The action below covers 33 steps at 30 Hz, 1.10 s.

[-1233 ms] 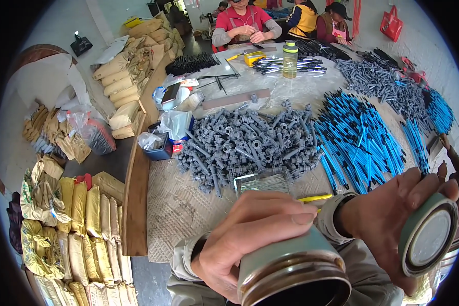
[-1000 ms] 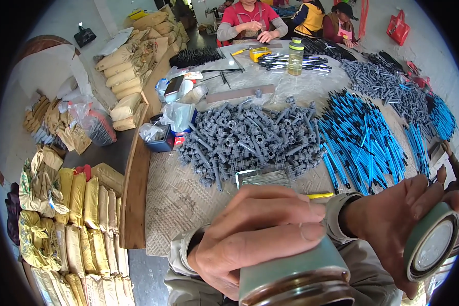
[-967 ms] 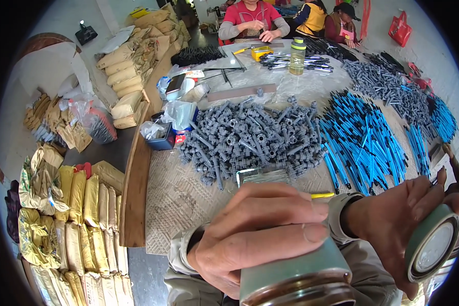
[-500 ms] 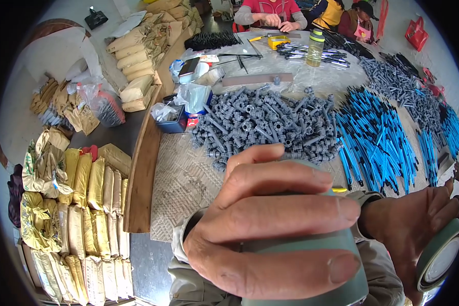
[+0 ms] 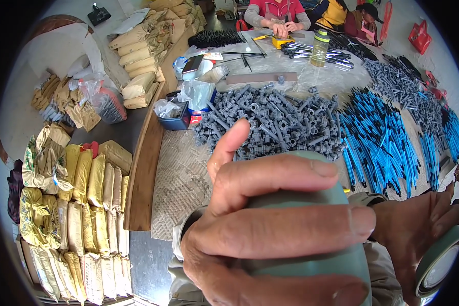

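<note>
A pale green container [image 5: 301, 264] is in the near middle of the scene, in front of the worktable [image 5: 181, 188], tilted toward the viewer, its near end out of view. The left hand [image 5: 250, 229] is clamped on it, the fingers spread across its side, with one finger lifted clear to the left. The right hand [image 5: 408, 229] is well apart from the left, at the near right, gripping a round green lid [image 5: 440, 266] with a pale inner disc that faces partly toward the viewer.

Just beyond the container lies a broad heap of grey plastic parts [image 5: 270, 120]. To the right of the heap, a pile of blue-and-black sticks [image 5: 380, 148] fans out, and a second heap of grey parts [image 5: 410, 89] lies farther right. At the heap's left stands a dark blue box [image 5: 176, 121] with clear plastic in it; farther back are a phone [image 5: 193, 63] and a flat brownish bar [image 5: 252, 78].

Toward the far side, a bottle with a green cap [image 5: 319, 51] stands near a yellow box [image 5: 280, 43], where a co-worker in a red top [image 5: 278, 8] has both hands. A wooden board [image 5: 144, 178] borders the table's left side, with stacked tan and yellow packages [image 5: 89, 183] beyond it.
</note>
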{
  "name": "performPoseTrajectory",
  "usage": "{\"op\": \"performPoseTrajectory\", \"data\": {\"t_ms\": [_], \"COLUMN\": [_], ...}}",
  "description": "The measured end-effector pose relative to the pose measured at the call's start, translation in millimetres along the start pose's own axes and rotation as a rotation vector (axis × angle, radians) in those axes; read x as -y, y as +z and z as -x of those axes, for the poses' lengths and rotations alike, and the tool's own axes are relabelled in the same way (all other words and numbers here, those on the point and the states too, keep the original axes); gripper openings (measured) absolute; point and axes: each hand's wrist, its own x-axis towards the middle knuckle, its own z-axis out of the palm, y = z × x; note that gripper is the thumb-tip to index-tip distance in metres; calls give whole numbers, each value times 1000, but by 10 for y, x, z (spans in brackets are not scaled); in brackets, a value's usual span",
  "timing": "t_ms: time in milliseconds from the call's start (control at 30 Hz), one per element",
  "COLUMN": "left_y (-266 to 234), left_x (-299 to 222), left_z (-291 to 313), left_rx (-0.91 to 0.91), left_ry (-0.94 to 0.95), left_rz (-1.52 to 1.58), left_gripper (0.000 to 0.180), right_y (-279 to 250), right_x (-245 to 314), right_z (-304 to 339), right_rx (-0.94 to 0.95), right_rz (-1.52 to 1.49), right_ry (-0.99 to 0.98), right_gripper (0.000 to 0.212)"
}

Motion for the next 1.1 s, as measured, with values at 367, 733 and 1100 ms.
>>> {"op": "performPoseTrajectory", "data": {"t_ms": [367, 733, 1100], "left_y": [-37, -99, -266], "left_x": [187, 294, 51], "left_z": [49, -74, -208], "left_rx": [25, 264, 456], "left_ry": [48, 89, -43], "left_rz": [-195, -351, -342], "left_gripper": [9, 21, 21], "right_y": [23, -91, -7], "right_x": [-12, -100, -5], "right_z": [4, -76, 19], "right_rx": [-29, 2, -60], "right_rz": [-75, -184, -101], "right_ry": [-22, -69, 4], "right_gripper": [76, 74, 72]}}
